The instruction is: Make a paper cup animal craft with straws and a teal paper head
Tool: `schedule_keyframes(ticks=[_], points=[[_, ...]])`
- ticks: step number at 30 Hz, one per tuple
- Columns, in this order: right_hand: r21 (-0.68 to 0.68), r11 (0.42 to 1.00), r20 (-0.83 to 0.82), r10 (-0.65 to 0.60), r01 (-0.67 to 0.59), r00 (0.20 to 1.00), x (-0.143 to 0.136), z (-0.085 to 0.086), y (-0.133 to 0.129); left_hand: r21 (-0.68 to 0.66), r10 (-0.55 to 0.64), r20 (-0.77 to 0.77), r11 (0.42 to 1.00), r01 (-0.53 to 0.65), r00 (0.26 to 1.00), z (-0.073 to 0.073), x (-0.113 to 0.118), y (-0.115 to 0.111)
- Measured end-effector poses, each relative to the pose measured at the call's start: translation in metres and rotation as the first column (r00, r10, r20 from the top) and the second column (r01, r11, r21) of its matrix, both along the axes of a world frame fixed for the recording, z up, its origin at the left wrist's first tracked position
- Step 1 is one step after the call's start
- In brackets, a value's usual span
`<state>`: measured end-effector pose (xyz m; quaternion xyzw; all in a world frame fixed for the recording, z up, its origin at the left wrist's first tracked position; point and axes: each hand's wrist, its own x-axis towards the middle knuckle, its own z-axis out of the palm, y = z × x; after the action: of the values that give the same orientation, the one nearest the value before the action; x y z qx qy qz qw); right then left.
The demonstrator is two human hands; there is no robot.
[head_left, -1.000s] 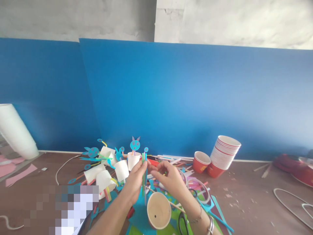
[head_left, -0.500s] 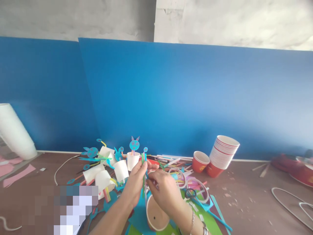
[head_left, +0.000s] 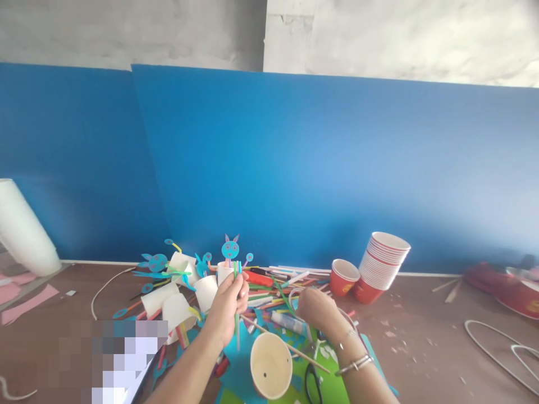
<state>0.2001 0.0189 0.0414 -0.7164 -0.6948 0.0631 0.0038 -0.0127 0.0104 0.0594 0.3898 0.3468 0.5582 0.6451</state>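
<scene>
My left hand (head_left: 229, 303) is closed around a few thin straws (head_left: 236, 270), green and blue, held upright with their tips above my fingers. My right hand (head_left: 316, 307) reaches down into the craft pile beside a pale ring-shaped roll (head_left: 295, 295). Its fingertips are hidden behind the hand, so whether it grips anything does not show. Between my forearms stands an open paper cup (head_left: 272, 367), with small dark holes in it. A thin wooden stick (head_left: 309, 359) lies behind the cup, and dark-handled scissors (head_left: 312, 384) rest to its right on green paper.
White cups with blue paper figures (head_left: 179, 311) crowd the left. One cup creature (head_left: 230, 250) stands upright behind my left hand. A red cup (head_left: 344, 278) and a tall cup stack (head_left: 384, 264) stand at right. Behind rises a blue panel (head_left: 269, 168); a white cable (head_left: 484, 348) lies far right.
My right hand has left the straws and moved right, over the pile. My left hand has shifted slightly left and down, still holding the straws. The wooden stick and scissors show more.
</scene>
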Motion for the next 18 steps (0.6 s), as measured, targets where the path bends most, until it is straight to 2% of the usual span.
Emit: schedule_keyframes(ticks=[3,7,14,18], points=[[-0.022,0.999,-0.01,0.043,-0.043,0.999,-0.006,-0.011,0.001,-0.016,-0.03,-0.053,0.999,0.029,0.998,-0.003,0.0,0.001],[-0.032,0.997,-0.021,0.068,-0.069,0.997,-0.006,-0.014,0.002,-0.042,-0.066,-0.124,0.997,0.061,0.99,-0.004,0.0,0.001],[0.038,0.997,-0.054,0.071,-0.069,0.996,-0.01,-0.005,0.0,-0.071,-0.071,-0.178,0.996,0.059,0.981,-0.007,-0.001,0.002],[0.071,0.99,-0.134,0.133,-0.125,0.982,-0.014,0.008,-0.006,-0.074,-0.088,-0.196,0.995,0.074,0.977,-0.007,-0.002,0.003]])
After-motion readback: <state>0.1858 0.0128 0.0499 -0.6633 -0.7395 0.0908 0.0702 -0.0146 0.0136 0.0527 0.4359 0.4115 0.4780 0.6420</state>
